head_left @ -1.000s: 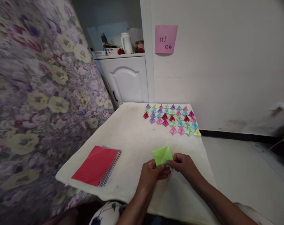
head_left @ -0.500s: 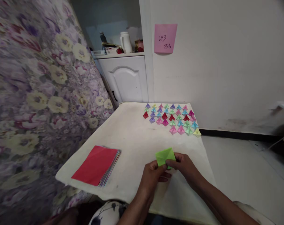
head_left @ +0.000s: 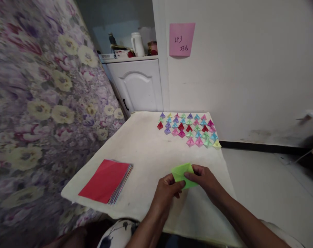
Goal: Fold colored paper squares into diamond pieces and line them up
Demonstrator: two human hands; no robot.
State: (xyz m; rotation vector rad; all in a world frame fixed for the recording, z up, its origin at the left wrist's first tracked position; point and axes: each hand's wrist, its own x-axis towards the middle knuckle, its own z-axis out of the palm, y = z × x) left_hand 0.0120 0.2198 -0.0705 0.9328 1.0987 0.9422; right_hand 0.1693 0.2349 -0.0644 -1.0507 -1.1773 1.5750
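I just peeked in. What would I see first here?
Probably the rows of tiny folded paper shapes in many colours at the table's far edge by the wall. Nearer, both hands, left and right, pinch a bright green paper, and a red-topped paper stack lies to the left.

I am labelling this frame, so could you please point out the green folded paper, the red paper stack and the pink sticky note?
green folded paper (head_left: 181, 171), head view, on its upper flap.
red paper stack (head_left: 104, 179), head view, middle of the top sheet.
pink sticky note (head_left: 181, 39), head view, its centre.
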